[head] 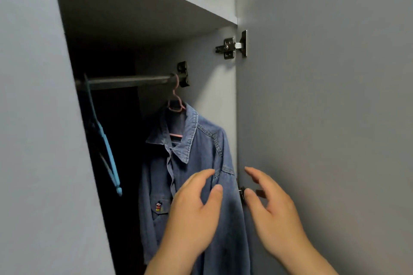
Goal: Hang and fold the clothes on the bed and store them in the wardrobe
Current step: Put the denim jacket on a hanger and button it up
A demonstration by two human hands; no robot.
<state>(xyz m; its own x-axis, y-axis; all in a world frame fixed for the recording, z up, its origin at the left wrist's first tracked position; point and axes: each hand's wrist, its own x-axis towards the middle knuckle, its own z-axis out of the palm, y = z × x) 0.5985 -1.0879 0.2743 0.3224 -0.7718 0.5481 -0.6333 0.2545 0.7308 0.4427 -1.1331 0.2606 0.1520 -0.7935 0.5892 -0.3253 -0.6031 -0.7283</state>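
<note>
1. My left hand [194, 212] is open, with the fingers spread, slightly curved and holding nothing.
2. My right hand [274, 214] is just beside it and in the same state. It is raised in front of the grey wardrobe door [324, 96].
3. The blue denim collared shirt [205, 147] hangs directly behind and above my left hand. I cannot tell whether the fingers touch the fabric.
4. The shirt sits on a pink plastic hanger [176, 102]. The hanger is hooked over the dark metal rail [129, 79], well above both hands.
5. A small cartoon-mouse patch [158, 206] is on the shirt front, just left of my left hand.
6. A bare light-blue plastic hanger [107, 147] hangs well to the left of both hands.
7. A silver metal hinge [232, 48] is mounted high above my right hand.
</note>
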